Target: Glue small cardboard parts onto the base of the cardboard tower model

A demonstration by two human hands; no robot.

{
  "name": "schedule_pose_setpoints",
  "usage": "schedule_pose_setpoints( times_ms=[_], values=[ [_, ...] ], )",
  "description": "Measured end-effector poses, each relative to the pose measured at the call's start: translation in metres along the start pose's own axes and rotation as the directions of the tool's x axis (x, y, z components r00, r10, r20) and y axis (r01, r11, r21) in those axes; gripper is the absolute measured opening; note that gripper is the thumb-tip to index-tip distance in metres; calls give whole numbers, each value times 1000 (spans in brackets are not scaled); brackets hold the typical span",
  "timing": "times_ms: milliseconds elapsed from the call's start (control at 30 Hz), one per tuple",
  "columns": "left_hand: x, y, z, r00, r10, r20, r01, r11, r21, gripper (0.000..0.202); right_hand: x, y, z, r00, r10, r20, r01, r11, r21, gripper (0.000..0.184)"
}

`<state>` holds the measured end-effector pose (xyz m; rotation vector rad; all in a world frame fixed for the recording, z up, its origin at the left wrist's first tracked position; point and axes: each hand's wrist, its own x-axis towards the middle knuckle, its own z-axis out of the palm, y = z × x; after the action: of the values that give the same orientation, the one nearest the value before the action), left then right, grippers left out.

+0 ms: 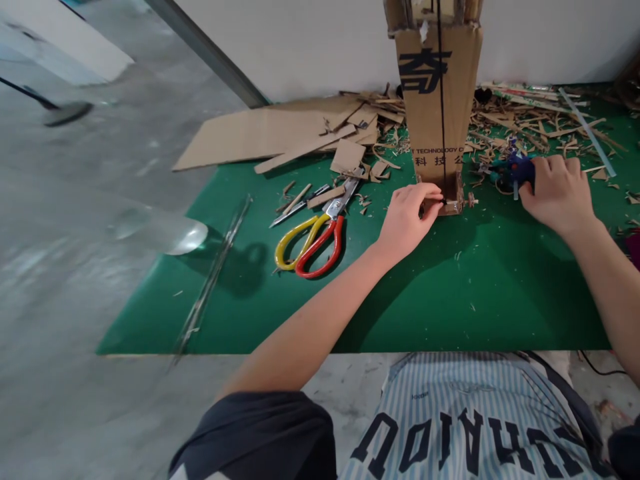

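Wearing a striped top (450, 383), a person reaches both bare hands over a green tabletop (400, 313). Toward its left edge lies a blurred bundle of thin sticks (216, 265). Scissors (333, 209) with one yellow and one red handle rest to the left of the left hand (407, 217), blades pointing away. That hand's thumb and fingers meet in a pinch on the lower end of a black string (442, 127), at the foot of an upright cardboard tower (423, 120); the string runs down the tower's front. To the tower's right, the right hand (559, 190) has its fingers curled around the near end of a dark blue object (521, 170), partly hidden. Farther back, cardboard scraps (520, 123) litter both sides of the tower, a large cardboard sheet (255, 133) lies left, and a pale wall (310, 47) rises behind.
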<state>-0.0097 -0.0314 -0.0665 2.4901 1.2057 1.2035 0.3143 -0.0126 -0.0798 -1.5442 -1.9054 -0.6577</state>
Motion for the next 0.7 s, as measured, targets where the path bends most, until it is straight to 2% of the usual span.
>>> schedule_pose_setpoints(
  times_ms=[100, 200, 300, 400, 500, 600, 700],
  values=[
    [1, -3, -1, 1000, 29, 12, -29, 999, 13, 20, -5, 10, 13, 997, -21, -76, 21, 1000, 4, 29],
    [2, -7, -2, 997, 74, -25, -73, 997, 33, 19, -8, 29, 30, 993, -1, -120, 5, 999, 33, 31],
    [2, -12, -2, 998, 57, -37, -55, 997, 50, 12, -7, 49, 52, 998, 49, -49, -45, 997, 66, 40],
    [3, -14, -2, 997, 69, -41, -68, 997, 34, 6, -4, 55, 63, 997, 80, -15, -79, 995, 63, 55],
    [3, -12, -2, 992, 102, -76, -100, 995, 24, 6, 3, 41, 49, 994, 56, -93, -54, 998, 19, 60],
    [3, -10, -4, 991, 107, -74, -107, 994, 10, 6, 10, 16, 11, 992, 25, -122, -17, 998, 63, 52],
    [3, -10, -6, 996, 84, -33, -85, 996, -11, 4, 12, -11, -32, 992, -63, -112, 89, 964, 249, 38]
  ],
)
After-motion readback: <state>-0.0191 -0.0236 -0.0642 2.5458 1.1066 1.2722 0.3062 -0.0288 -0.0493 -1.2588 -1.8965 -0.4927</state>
